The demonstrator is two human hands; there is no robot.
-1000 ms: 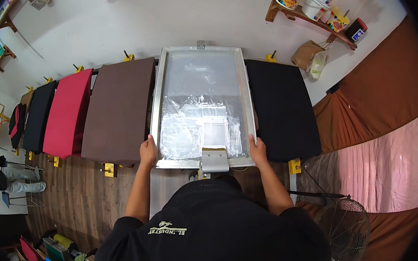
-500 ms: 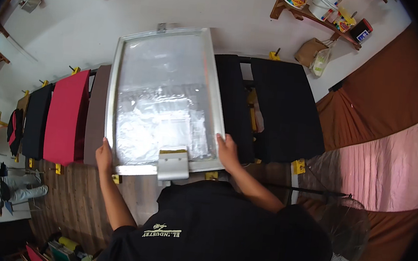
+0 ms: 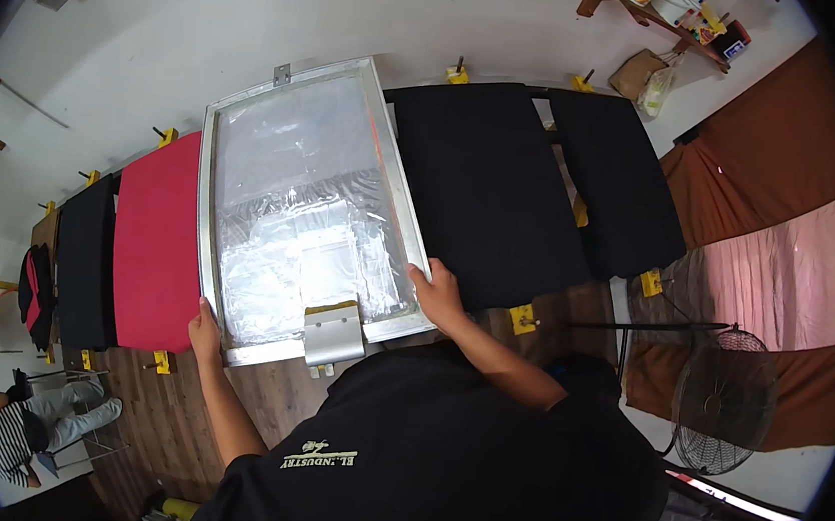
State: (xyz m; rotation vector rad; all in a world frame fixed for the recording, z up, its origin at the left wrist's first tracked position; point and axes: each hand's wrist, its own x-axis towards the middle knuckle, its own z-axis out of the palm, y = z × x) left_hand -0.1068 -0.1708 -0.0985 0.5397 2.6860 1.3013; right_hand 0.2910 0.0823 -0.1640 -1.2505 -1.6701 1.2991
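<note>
A screen printing frame (image 3: 205, 190) with a pale metal border and a shiny, clear-looking sheet across its mesh is held up in front of me. My left hand (image 3: 206, 333) grips its near left corner, and my right hand (image 3: 437, 295) grips the right side close to the near corner. At the near edge sits a squeegee-like tool (image 3: 335, 336) with a wide metal holder and a brownish strip. A small metal bracket (image 3: 282, 74) sticks out of the far edge. Behind the frame, part of the row of cloth-covered boards is hidden.
Black boards (image 3: 490, 187) lie to the right, a red board (image 3: 155, 245) to the left, with yellow clamps (image 3: 523, 319) at their ends. A black fan (image 3: 723, 400) stands at right. A person in a striped shirt (image 3: 11, 434) sits at far left. Tubs fill a wall shelf (image 3: 652, 20).
My view and the frame have shifted along the row of boards, and the frame now tilts more to the left. Both hands keep their hold.
</note>
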